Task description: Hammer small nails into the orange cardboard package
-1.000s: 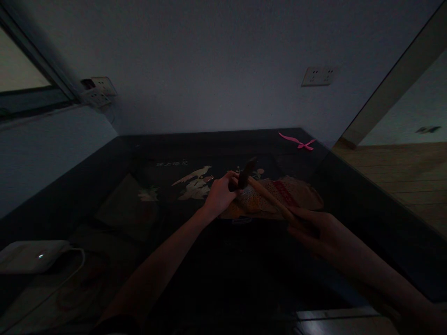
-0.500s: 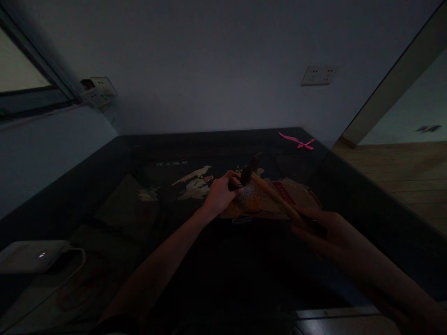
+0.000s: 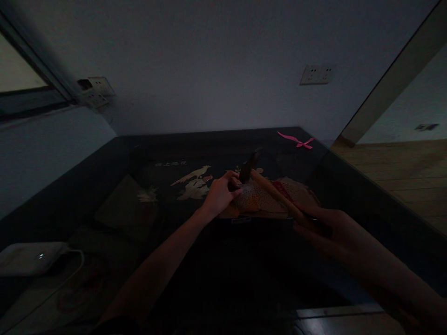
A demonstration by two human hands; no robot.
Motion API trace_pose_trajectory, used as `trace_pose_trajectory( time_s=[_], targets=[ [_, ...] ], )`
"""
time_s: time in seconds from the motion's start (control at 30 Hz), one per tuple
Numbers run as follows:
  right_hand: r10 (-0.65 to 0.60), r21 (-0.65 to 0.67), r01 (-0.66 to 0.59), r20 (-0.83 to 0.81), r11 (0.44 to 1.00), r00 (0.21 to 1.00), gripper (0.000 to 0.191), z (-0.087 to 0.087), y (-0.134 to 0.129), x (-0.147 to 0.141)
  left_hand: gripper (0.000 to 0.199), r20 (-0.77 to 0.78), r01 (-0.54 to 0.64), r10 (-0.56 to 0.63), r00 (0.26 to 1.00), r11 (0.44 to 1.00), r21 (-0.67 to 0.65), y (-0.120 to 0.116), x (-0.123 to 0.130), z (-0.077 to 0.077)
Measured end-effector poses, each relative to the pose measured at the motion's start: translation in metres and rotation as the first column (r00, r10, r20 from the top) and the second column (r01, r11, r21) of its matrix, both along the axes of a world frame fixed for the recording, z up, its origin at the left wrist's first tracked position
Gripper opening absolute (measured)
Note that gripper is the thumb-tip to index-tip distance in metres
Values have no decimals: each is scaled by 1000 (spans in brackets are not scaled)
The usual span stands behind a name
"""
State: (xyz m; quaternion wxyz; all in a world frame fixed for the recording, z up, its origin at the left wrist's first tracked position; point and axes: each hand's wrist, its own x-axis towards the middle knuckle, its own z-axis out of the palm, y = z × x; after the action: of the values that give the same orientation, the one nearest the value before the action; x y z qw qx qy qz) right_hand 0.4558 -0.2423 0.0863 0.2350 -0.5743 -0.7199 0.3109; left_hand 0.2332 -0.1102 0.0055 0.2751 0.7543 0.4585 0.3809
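Observation:
In the dim light, my right hand (image 3: 328, 229) grips the wooden handle of a hammer (image 3: 275, 193), which slants up and to the left. Its dark head stands just beside the fingertips of my left hand (image 3: 220, 194). The left thumb and fingers are curled into a pinch; whatever is between them is too small and dark to make out. Beneath both lies a flat, brownish piece like packaging or cardboard (image 3: 258, 200), with dark specks, an orange patch and a red band. Part of it is covered by my left hand and the handle.
The dark table (image 3: 223, 260) bears an inlaid bird picture (image 3: 193, 181). A pink ribbon (image 3: 302, 143) lies at the far right corner. To the left sits a white device (image 3: 33, 258) with a cable. Walls with a socket (image 3: 316, 74) border the table.
The hammer has shifted very slightly, its head still close to my left fingertips. Both hands keep nearly the same place and grip.

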Motion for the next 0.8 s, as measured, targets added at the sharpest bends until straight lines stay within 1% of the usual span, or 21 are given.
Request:
trace_pose_trajectory(
  time_s=[0.13,0.2,0.37,0.47,0.57,0.67,0.73,0.8],
  targets=[
    [25,-41,-24,28,999,999,23,-6,2,-1,34,-5,28,-28,1000,1000,6,-1,0,2],
    [19,-67,-17,29,998,999,24,-8,2,-1,34,-16,30,-30,999,1000,7,-2,-1,5],
    [-36,-60,35,-22,998,999,35,-11,-3,4,29,4,33,-33,999,999,-5,-3,1,7],
    [-33,-68,29,-53,997,998,40,-14,-6,7,33,-8,78,-78,997,997,4,-4,0,12],
    [-50,-92,41,-91,995,995,41,-17,-8,8,40,-52,106,-103,993,992,67,-7,-8,20],
    [-84,-98,71,-136,993,987,40,-18,-9,6,42,-110,70,-55,992,989,129,-11,-22,23],
    [-95,-93,81,-157,992,983,40,-18,-9,5,37,-139,25,-10,990,994,108,-12,-30,20],
    [-109,-93,93,-180,991,978,39,-19,-8,5,27,-118,-3,9,993,998,58,-13,-36,15]
  ],
)
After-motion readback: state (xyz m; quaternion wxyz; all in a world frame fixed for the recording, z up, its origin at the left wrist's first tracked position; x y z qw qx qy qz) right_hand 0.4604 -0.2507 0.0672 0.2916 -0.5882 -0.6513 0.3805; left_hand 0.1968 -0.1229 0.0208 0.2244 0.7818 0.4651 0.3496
